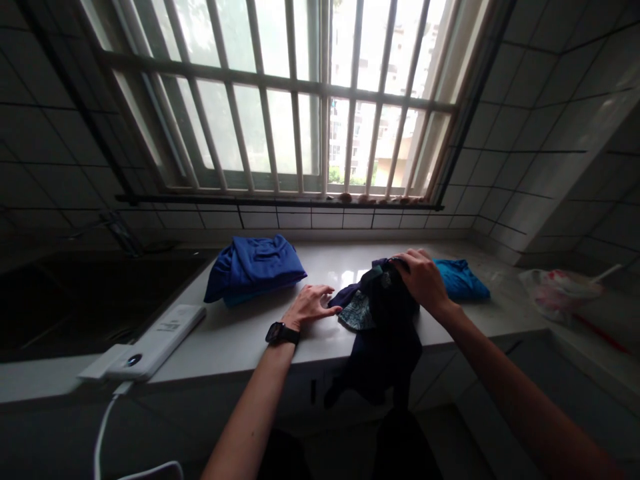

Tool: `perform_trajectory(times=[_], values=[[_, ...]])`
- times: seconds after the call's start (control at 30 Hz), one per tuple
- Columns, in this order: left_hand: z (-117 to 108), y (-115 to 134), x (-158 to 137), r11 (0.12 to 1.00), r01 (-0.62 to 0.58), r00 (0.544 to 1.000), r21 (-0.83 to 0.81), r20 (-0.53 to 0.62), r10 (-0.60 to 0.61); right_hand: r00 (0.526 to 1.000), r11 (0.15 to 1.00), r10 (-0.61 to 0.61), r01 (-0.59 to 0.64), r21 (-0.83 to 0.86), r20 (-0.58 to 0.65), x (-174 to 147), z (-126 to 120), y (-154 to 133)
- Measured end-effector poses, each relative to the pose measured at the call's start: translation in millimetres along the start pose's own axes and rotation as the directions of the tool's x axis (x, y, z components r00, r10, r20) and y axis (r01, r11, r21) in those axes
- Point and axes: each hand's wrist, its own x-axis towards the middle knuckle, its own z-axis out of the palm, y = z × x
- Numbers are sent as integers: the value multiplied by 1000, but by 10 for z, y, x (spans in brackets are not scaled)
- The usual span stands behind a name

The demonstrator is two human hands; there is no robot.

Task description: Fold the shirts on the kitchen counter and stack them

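From here I've my L hand (310, 303) spread at dark cloth's (387, 333) left, R hand (423, 277) pinching its top, prob. steadying it b/c it overhangs desk (235, 333).

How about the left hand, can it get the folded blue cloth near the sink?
Probably yes: the left hand looks open, the blue cloth lies close by on the counter, and nothing visible blocks the way.
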Motion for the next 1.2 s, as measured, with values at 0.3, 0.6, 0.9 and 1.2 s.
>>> perform_trajectory(times=[0.3, 0.6, 0.9, 1.2], values=[[-126, 649, -21, 980, -164, 986, -113, -37, 161, 950, 968, -4, -75, 239, 314, 4, -216, -301], [-729, 1093, -412, 812, 165, 986, -560, 72, -151, 940, 799, -116, -102, 592, 320, 149, -806, -256], [-1585, 936, -376, 799, 314, 802, -513, -308, -512, 624, 929, -178, -148, 339, 761, 195, -976, 251], [-1447, 1478, -293, 773, 255, 906, -581, -137, -401, 756, 748, -351, -130, 651, 553, -407, -488, -575]])
